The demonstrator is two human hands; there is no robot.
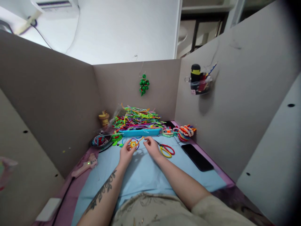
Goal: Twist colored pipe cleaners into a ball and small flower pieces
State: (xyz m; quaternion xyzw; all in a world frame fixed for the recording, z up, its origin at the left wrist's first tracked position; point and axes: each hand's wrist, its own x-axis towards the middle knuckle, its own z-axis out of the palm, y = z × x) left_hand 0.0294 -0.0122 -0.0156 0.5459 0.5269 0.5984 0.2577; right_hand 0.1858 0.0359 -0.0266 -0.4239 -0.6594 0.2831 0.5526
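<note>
Between the fingers of my left hand [127, 153] is a small orange and yellow pipe-cleaner piece [133, 144], roughly ring-shaped. An orange strand runs from it up to my right hand [151, 147], whose thumb and fingers pinch its end. Purple and blue pipe-cleaner loops show just behind the piece; whether they join it I cannot tell. Scissors [167, 150] with red and yellow handles lie right of my right hand. Left of my left hand sits a green pipe-cleaner figure [116, 137].
A blue tray [141, 132] heaped with colourful pipe cleaners [141, 117] stands at the back. A phone [197, 157] lies right, near bright woven figures [185, 132]. On the left are a glue gun [86, 167] and a dark round dish [101, 142]. Grey panels enclose the table.
</note>
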